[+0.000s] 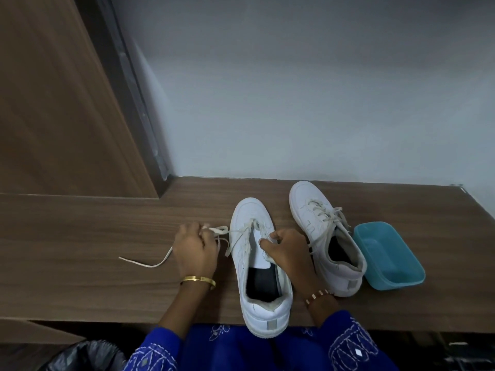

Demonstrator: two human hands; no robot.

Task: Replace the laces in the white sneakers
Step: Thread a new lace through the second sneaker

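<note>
Nearest to us, blue embroidered sleeves [353, 344] and a blue garment fill the bottom edge, and a black bag [85, 356] sits in the lower left corner below the tabletop.

On the wooden table [80, 263], the near sneaker [263, 298] stands directly ahead, heel overhanging the front edge slightly, toe pointing away. Its tongue is exposed and only the eyelets toward the toe are threaded.

Our right hand [288, 254], beaded bracelet [318, 294] at the wrist, rests on this sneaker's right side; the thumb and fingers pinch the tongue and eyelet flap near the middle of the shoe.

Our left hand [194, 250], gold bangle [198, 280] on the wrist, sits just left of the shoe with fingers curled round the lace [223, 231]. The lace runs taut from the fingers to the toe-end eyelets. One loose end trails left across the table from under the hand; another short loop hangs between hand and shoe.

Farther back and right, the second sneaker [324, 236] stands angled, fully laced, its ends lying loose across the upper.

Just beside it on the right, a teal plastic tub [388, 258]; whether they touch we cannot tell.

Behind: a pale wall [294, 89] and a brown wooden panel [53, 103] on the left.
</note>
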